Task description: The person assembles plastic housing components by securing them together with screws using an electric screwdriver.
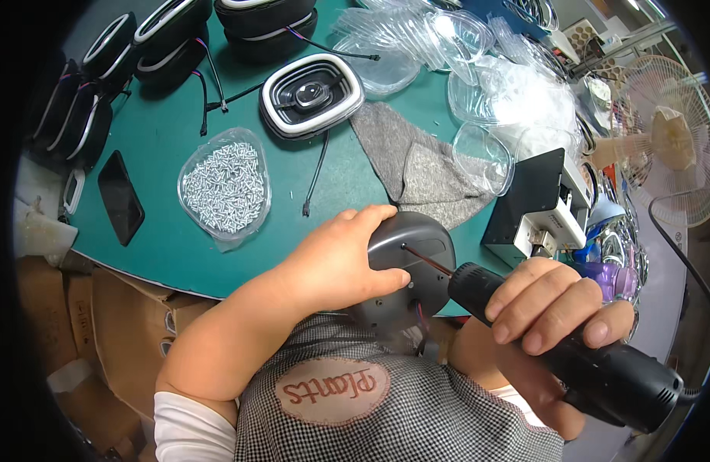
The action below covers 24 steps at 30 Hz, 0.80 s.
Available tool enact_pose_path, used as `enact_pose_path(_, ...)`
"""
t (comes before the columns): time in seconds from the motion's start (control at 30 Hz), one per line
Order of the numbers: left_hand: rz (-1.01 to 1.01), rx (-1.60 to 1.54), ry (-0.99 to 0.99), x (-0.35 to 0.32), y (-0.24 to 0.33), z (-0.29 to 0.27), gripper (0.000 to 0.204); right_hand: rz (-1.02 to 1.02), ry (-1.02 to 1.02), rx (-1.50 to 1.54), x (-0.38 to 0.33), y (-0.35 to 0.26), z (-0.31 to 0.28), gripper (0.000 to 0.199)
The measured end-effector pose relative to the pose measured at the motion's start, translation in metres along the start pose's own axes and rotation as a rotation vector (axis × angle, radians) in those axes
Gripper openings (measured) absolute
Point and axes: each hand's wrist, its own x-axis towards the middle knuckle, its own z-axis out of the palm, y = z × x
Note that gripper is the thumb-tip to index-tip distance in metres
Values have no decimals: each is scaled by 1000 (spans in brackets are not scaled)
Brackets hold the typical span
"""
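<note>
My left hand [347,254] grips a dark grey rounded plastic housing [430,240] at the table's front edge, the thumb lying across its face. Several small screw holes dot that face, and a thin coloured cable hangs at its lower side. In my right hand [555,308] is a black corded electric screwdriver [621,377], held slanting. Its thin bit reaches a hole near the housing's upper part; whether a screw sits there is too small to tell. Left of the housing, a clear plastic tray [225,185] holds many small silver screws.
On the green table [158,262] lie a black phone [121,198], a black-and-white lamp-like unit [312,94] with a cable and a grey cloth [432,165]. Similar units [174,46] are stacked at the back left. Clear plastic covers [486,92], a black-and-white box [536,200] and a fan [671,138] stand right.
</note>
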Motion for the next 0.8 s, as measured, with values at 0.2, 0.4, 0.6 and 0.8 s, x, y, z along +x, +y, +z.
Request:
enact_pose_path(0.2,36,96,56,-5,3,7,83,-34,-142,15,-3,24,2,67)
enact_pose_path(0.4,-5,8,29,1,-2,3,85,-5,-262,96,4,39,-5,68)
enact_pose_path(0.6,-27,8,-22,4,-3,-2,84,18,-126,153,-2,51,0,71)
enact_pose_path(0.8,-22,-55,-60,8,-5,-3,83,82,79,109,-6,41,9,74)
